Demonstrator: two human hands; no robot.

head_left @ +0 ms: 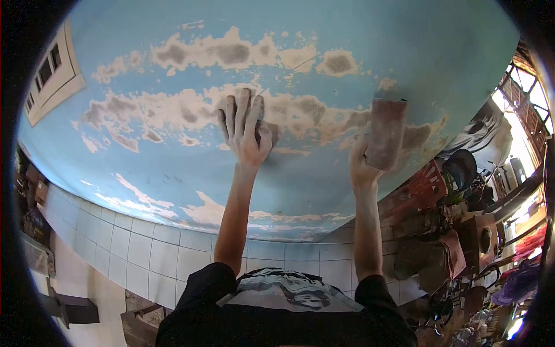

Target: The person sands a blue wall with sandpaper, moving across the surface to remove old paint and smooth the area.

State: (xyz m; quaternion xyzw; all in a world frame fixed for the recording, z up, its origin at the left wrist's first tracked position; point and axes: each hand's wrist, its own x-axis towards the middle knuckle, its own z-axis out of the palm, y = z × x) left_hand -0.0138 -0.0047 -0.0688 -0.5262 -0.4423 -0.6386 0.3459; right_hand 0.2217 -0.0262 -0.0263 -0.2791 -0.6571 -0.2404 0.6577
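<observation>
My left hand (247, 130) lies against a light-blue wall (312, 179), fingers stretched out and pointing up, pale dust over them. It rests on a long band of whitish and grey patches (188, 113) where the blue paint is gone. To the right, my right hand (363, 165) grips a reddish-brown, dusty sanding block (387, 133), held upright at the right end of the same band. My fingers are partly hidden behind the block. A second patchy band (231, 53) runs along the wall higher up.
White tiles (162, 251) line the wall's foot. A framed opening (53, 75) is at the upper left. On the right stand a red plastic crate (425, 182), a brown wooden box (478, 237) and crowded clutter. A dark, flat-ended object (72, 309) lies lower left.
</observation>
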